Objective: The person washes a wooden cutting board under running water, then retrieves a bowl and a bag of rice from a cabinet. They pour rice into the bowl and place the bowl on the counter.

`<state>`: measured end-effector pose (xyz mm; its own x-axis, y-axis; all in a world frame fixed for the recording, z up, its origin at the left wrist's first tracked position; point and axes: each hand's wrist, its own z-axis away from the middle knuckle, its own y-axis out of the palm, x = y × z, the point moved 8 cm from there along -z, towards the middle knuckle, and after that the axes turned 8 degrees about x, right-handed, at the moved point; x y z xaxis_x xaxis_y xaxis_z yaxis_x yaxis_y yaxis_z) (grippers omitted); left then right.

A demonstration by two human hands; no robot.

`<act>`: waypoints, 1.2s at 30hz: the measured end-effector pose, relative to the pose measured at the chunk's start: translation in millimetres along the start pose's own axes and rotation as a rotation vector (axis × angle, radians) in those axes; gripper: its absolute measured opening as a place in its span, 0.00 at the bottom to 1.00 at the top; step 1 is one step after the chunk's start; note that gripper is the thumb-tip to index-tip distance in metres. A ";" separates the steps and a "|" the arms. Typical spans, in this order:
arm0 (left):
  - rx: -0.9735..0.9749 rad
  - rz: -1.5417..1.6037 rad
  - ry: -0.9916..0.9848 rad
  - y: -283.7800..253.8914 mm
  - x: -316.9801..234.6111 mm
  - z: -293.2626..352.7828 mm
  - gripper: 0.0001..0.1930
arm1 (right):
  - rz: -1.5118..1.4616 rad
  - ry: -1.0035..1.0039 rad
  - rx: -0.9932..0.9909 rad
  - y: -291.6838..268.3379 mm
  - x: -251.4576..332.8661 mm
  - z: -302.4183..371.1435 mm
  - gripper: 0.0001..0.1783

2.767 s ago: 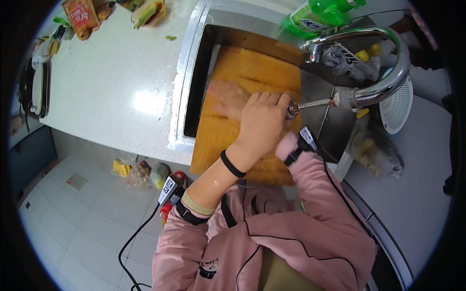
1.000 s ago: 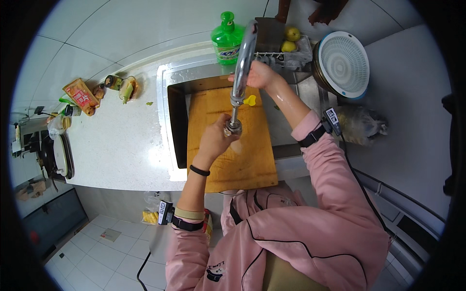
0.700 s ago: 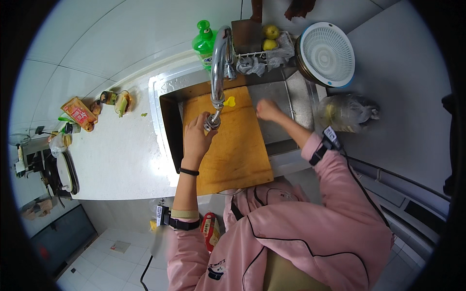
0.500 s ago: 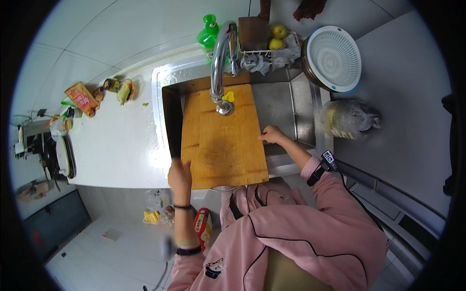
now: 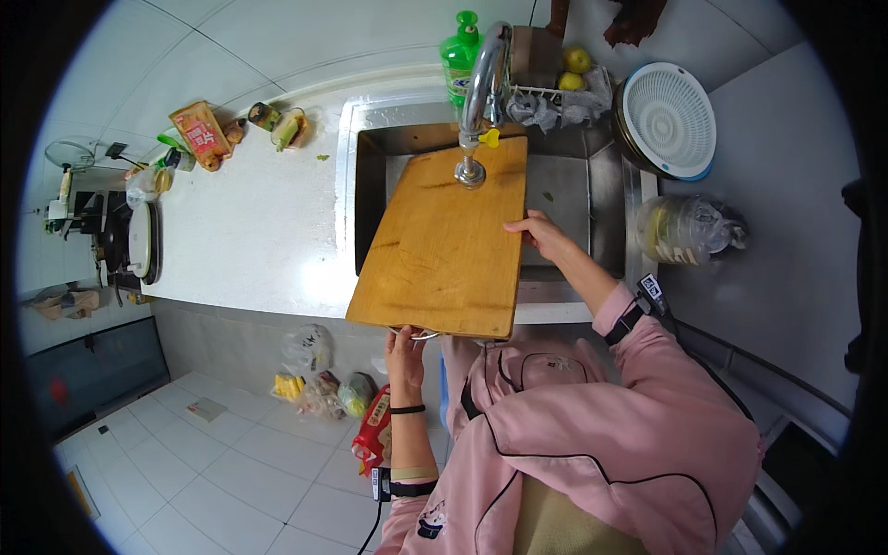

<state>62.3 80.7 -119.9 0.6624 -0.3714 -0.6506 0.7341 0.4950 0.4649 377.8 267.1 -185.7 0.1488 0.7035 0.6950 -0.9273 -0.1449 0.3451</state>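
A wooden cutting board (image 5: 444, 245) lies slantwise across the sink (image 5: 601, 185), under the chrome faucet (image 5: 482, 88). Its near end reaches past the counter's front edge. Under that near edge is my left hand (image 5: 405, 363), its fingers closed at the board's metal loop handle (image 5: 421, 335); the fingertips are partly hidden by the wood. My right hand (image 5: 540, 233) grips the right edge, thumb on top and the other fingers underneath. The faucet's round head hangs over the far part of the board.
Behind the sink stand a green soap bottle (image 5: 460, 57) and a wire rack (image 5: 555, 104). At right are a white colander (image 5: 668, 120) and a plastic jug (image 5: 684, 229). Food packets (image 5: 201, 134) lie on the left counter (image 5: 250, 222); bagged goods (image 5: 319, 393) sit on the floor.
My left hand has moved from the board's left edge to its near edge by the handle. The board has turned, its near end swinging left. My right hand now grips the right edge more fully.
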 end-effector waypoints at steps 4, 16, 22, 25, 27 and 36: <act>-0.137 -0.187 0.044 10.0 -65.6 19.4 0.05 | -0.134 0.035 -0.098 32.0 9.6 41.7 0.14; 0.228 -0.586 0.193 37.3 -218.6 46.9 0.04 | -0.467 -0.166 -0.319 143.2 -49.0 163.1 0.15; 0.421 -0.636 0.195 56.9 -250.7 44.3 0.05 | -0.555 -0.366 -0.414 178.9 -49.2 200.3 0.17; 0.452 -0.602 0.122 59.7 -248.3 36.0 0.09 | -0.572 -0.465 -0.497 182.9 -40.4 219.4 0.18; 0.481 -0.583 0.039 61.8 -244.6 29.3 0.11 | -0.589 -0.500 -0.576 180.6 -33.4 231.2 0.20; 0.761 -0.187 -0.322 134.0 -226.2 43.0 0.11 | -0.605 -0.546 -0.533 133.5 7.3 260.0 0.17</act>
<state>17.2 197.3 115.4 0.4456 -0.6574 -0.6076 0.6595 -0.2179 0.7194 344.3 72.0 29.4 0.6655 0.1166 0.7372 -0.6556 0.5634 0.5027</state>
